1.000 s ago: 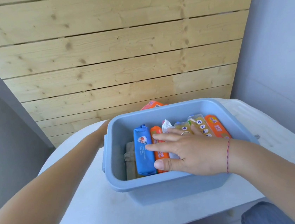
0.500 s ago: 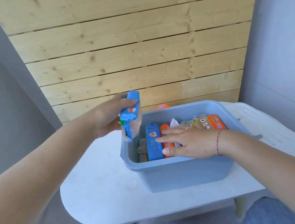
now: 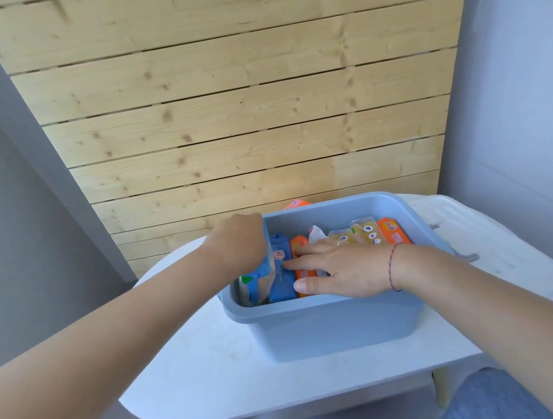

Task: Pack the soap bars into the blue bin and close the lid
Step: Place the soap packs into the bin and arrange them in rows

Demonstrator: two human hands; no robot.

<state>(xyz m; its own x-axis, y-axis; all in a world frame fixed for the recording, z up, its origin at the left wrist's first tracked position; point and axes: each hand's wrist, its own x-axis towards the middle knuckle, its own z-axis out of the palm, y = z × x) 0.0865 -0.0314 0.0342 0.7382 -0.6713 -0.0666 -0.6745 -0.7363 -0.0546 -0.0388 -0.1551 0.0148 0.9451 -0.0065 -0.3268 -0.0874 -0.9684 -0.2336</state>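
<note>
Right hand [image 3: 339,271] lies spread flat inside the blue bin [image 3: 333,323], pressing the row of soap bars [image 3: 367,233] against its right wall. Left hand [image 3: 237,244], closed round a blue soap bar [image 3: 259,280], feeds it down the bin's left gap. Tight fit, could wedge crooked. Behind the bin, an orange bar [image 3: 297,203] waits; the white lid [image 3: 493,246] lies right.

Left hand [image 3: 237,244] covers the top of the blue soap packet [image 3: 259,280] in its grip; fingers not visible. Label print on that packet blurred, unreadable. Right hand [image 3: 340,267] hides the middle of the packed bars [image 3: 367,233]. Orange packet [image 3: 297,203] behind blue bin [image 3: 333,327]: only its top shows. Both forearms cut off at frame edge.
</note>
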